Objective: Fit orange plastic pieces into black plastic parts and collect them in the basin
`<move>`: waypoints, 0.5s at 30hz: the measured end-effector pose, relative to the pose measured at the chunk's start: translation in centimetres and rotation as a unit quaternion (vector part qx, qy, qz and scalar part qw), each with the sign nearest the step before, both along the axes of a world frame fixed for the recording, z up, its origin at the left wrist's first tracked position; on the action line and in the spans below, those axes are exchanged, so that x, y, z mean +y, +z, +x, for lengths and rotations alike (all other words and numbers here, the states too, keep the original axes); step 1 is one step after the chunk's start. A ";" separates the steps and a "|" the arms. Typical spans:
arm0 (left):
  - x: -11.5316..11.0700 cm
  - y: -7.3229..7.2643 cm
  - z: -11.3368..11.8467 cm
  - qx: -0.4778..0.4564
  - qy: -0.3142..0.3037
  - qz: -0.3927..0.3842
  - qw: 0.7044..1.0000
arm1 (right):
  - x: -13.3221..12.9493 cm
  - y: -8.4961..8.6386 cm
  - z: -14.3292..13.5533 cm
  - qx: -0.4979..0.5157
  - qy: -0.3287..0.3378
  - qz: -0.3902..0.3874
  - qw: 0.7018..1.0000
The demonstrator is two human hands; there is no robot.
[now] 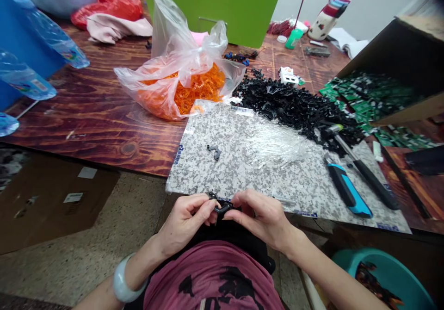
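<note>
Between my two hands, just off the near edge of the speckled board [229,171], is a small curved black plastic part [222,207]. My left hand [192,217] pinches its left end between thumb and fingers. At the other end, the thumb and fingertips of my right hand [262,217] close on the same part. Finer details of it are covered by my fingers. A similar dark hooked part [214,152] lies alone on the board ahead of my hands. Farther right on the board is a spread of thin clear strands [274,143].
Behind the board sit a heap of black parts [287,99] and a tied bag of orange pieces [194,90]. A blue-black cutter [348,189] and a black-handled hammer [367,178] lie right. A box holds green circuit boards [367,92]. A teal bucket [391,268] stands below right.
</note>
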State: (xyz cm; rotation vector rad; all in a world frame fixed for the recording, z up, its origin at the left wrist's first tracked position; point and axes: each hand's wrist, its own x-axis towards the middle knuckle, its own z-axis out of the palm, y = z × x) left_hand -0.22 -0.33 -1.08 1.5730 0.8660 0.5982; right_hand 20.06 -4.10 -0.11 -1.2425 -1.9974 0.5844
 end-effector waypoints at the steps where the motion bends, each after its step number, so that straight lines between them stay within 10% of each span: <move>1: 0.0 0.0 0.0 0.003 -0.001 0.003 1.000 | 0.0 0.0 0.0 0.010 -0.002 -0.019 1.000; 15: -0.1 0.8 0.3 0.060 -0.031 0.124 0.990 | 0.1 1.5 -0.8 0.109 0.008 -0.271 0.956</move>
